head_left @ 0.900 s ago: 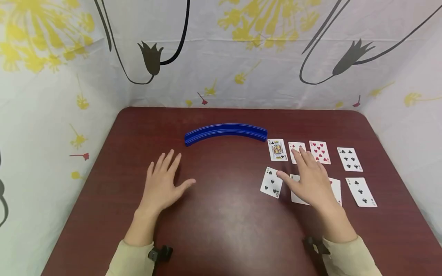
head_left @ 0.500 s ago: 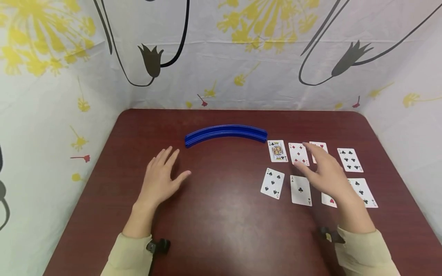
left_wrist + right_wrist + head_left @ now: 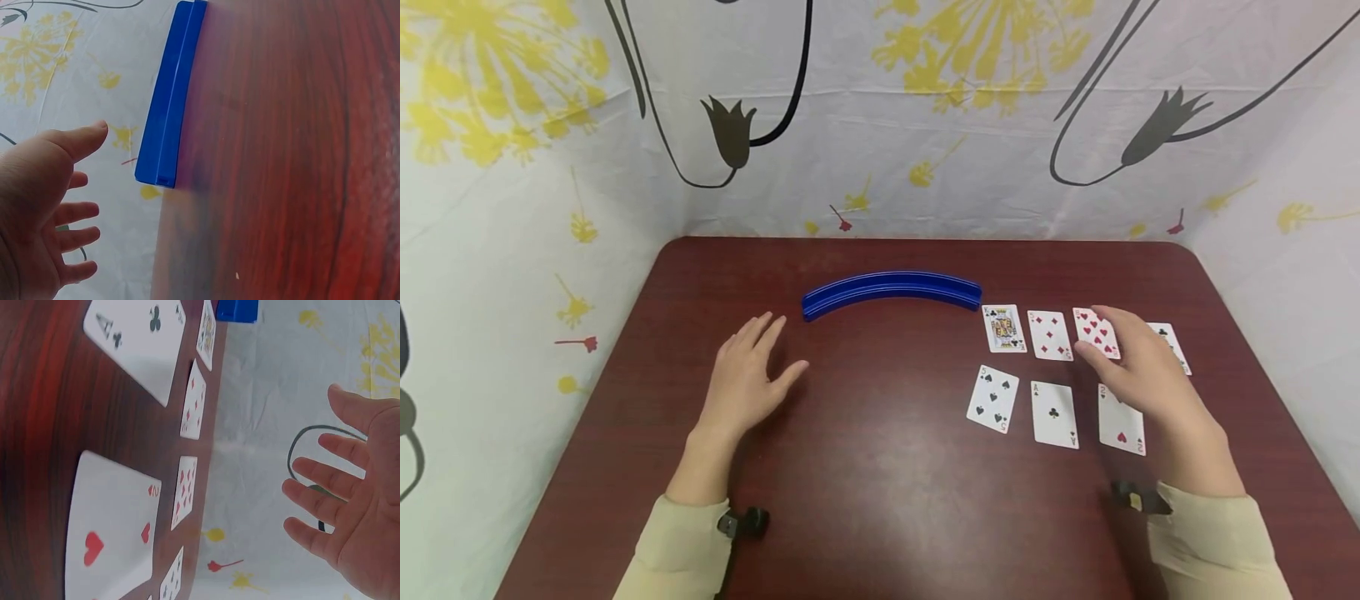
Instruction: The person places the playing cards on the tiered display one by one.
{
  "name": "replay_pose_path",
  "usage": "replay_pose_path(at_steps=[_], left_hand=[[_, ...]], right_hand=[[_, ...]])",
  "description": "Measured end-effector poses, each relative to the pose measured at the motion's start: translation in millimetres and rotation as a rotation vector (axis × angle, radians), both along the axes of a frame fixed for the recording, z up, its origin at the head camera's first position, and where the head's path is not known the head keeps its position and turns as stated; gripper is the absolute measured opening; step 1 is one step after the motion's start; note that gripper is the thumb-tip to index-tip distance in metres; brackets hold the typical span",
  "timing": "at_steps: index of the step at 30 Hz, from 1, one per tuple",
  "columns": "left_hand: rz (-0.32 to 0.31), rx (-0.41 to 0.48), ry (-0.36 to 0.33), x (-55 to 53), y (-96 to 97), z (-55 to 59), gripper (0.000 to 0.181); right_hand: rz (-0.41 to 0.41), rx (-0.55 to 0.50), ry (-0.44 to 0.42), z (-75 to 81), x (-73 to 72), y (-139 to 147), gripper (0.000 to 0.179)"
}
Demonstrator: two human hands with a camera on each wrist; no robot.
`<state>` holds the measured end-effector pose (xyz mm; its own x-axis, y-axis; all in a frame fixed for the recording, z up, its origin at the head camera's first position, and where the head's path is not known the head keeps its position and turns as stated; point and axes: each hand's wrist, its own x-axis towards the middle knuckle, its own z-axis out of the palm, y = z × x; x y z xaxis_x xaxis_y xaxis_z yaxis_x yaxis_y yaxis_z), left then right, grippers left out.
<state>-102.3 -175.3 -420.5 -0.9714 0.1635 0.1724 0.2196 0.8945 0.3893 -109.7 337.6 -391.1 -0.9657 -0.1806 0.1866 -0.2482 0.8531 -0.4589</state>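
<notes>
My right hand (image 3: 1153, 375) hovers over the right end of two rows of playing cards, fingers loosely extended and holding nothing. It partly covers a hearts card (image 3: 1092, 329), a clubs card (image 3: 1171, 343) and the two of hearts (image 3: 1122, 429); the three of clubs is hidden beneath it. Further left lie the king of clubs (image 3: 1003, 328), five of diamonds (image 3: 1050, 336), five of spades (image 3: 992, 399) and ace of clubs (image 3: 1055, 414). My left hand (image 3: 741, 379), empty with its thumb spread, is over the table's left side. The curved blue card holder (image 3: 167, 100) is nearest to it.
The dark red-brown table (image 3: 880, 500) has rounded far corners. A white cloth (image 3: 880, 167) printed with flowers and stems hangs behind it and along both sides. Each wrist wears a small black camera, such as the left one (image 3: 748, 523).
My right hand has moved right across the cards, uncovering the five of diamonds and ace of clubs and covering the three of clubs. My left hand has shifted slightly left. No card has moved.
</notes>
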Motion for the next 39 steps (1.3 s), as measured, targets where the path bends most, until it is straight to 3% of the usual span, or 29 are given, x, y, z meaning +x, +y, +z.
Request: replay_pose_path(at_steps=[26,39], left_hand=[[0.012,-0.012,-0.033,-9.0,-5.4,-6.8,0.077],[0.02,0.021,-0.069,-14.3,-6.0,-10.4,0.077]], right_hand=[[-0.113,0.092,-0.095,-5.6,-0.5,29,0.061],[-0.141,0.113,-0.08,-6.2,-2.0,44,0.06]])
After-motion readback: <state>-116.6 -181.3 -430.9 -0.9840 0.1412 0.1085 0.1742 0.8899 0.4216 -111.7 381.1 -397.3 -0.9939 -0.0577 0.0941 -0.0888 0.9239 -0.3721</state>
